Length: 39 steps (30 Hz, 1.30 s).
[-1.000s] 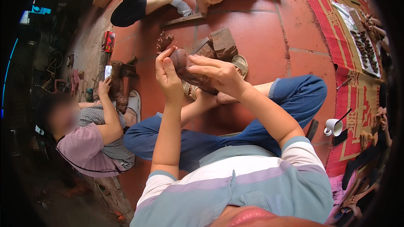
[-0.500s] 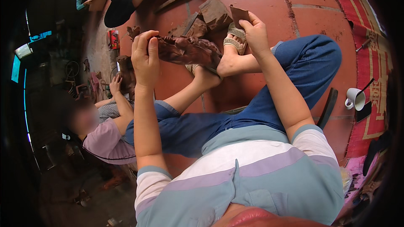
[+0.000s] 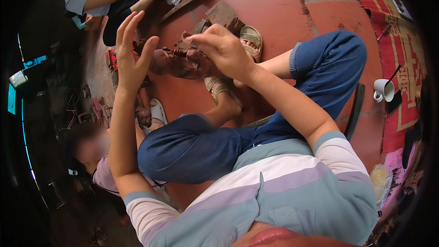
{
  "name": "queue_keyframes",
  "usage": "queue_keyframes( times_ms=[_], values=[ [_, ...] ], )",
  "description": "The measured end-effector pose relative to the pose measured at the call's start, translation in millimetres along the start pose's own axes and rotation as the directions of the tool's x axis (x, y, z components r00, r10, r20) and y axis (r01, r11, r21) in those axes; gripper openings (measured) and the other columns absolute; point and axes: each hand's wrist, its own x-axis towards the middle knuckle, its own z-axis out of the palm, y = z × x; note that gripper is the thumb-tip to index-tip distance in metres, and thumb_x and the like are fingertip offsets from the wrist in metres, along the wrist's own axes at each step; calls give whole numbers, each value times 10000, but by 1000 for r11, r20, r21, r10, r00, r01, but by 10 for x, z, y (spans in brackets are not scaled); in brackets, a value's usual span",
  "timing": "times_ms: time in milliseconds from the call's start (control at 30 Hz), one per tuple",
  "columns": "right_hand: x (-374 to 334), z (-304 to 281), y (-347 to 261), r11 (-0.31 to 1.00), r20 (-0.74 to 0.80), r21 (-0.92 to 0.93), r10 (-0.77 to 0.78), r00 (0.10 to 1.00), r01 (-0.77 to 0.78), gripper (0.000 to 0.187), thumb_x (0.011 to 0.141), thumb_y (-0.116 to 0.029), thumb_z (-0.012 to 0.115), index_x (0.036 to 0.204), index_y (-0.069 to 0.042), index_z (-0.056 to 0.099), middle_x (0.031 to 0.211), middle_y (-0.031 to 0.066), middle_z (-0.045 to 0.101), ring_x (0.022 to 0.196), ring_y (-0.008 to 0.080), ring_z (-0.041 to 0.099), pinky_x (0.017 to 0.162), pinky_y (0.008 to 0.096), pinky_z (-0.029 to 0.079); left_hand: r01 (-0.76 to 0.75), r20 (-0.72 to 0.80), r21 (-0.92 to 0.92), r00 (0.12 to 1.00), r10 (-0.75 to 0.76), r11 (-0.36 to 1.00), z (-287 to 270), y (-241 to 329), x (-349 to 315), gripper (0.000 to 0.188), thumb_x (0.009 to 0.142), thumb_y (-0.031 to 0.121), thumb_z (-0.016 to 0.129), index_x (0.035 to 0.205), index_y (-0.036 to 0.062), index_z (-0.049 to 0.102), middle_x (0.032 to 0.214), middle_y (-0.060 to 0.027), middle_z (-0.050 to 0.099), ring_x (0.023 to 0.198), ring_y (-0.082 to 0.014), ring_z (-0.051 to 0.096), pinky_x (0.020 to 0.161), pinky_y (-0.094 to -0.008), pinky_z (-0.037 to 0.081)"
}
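Note:
A dark reddish-brown carved wooden piece [image 3: 180, 64] with a knobbly surface lies beyond and between my hands, above my sandalled feet. My left hand [image 3: 132, 55] is raised at its left end, fingers up and thumb held apart, with no grip on it visible. My right hand [image 3: 226, 55] reaches across the carving's right part, its fingers bent and drawn together, pointing left. What those fingers hold, if anything, is hidden; the thin brown sheet seen earlier cannot be made out. Part of the carving is covered by my right hand.
A rough brown block [image 3: 224, 16] stands on the red tiled floor [image 3: 329, 18] past my feet. Co-workers sit at the upper left and left, one in a pink top [image 3: 104, 170]. At right are a white mug [image 3: 383, 90] and a red patterned mat [image 3: 402, 128].
My left hand has opened from the carving and moved left. My right hand has come left and over the carving; the brown sheet it held no longer shows. The carving has turned.

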Motion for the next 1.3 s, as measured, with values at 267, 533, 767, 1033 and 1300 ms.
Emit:
queue_keyframes(
  times_ms=[267, 533, 767, 1033, 1300],
  values=[
    [-436, -248, 324, 954, 207, -277, -56, 977, 113, 336, 753, -17, 646, 1068, -125, 690, 776, 44, 514, 705, 219, 573, 622, 323, 501, 141, -158, -114, 975, -158, 983, 201, 1, -113, 197, 884, -5, 583, 1025, 53, 708, 841, -32, 619, 754, -104, 587, 668, -221, 453],
    [-409, -277, 446, 802, 320, -561, -19, 947, 206, 375, 721, -12, 638, 1087, -84, 679, 799, 48, 583, 735, 223, 619, 629, 304, 513, 113, -161, -145, 977, -136, 983, 211, -32, -114, 215, 866, -34, 565, 1008, 44, 706, 806, -39, 591, 697, -106, 552, 632, -227, 449],
    [-88, 85, 36, 879, 372, -418, -62, 926, 227, 488, 703, 42, 601, 1175, -70, 645, 757, 64, 552, 666, 245, 571, 635, 341, 502, 184, -151, -170, 966, -211, 968, 246, 17, -82, 248, 834, -46, 559, 1014, 43, 704, 781, -39, 576, 680, -114, 524, 613, -256, 431],
    [-176, 39, 43, 914, 214, -349, -136, 967, 206, 452, 723, -24, 614, 1168, -95, 648, 786, 45, 576, 687, 205, 603, 622, 299, 512, 169, -177, -173, 964, -199, 970, 283, -25, -106, 240, 857, -45, 549, 1021, 41, 702, 776, -37, 583, 708, -109, 549, 632, -243, 441],
    [-429, -229, 357, 894, 153, -434, -46, 987, 109, 478, 709, -45, 628, 1187, -72, 630, 761, 47, 554, 665, 227, 597, 597, 319, 507, 163, -180, -121, 966, -184, 979, 238, -16, -127, 232, 840, -35, 577, 1023, 36, 703, 816, -54, 603, 715, -130, 537, 659, -254, 438]
  ],
)
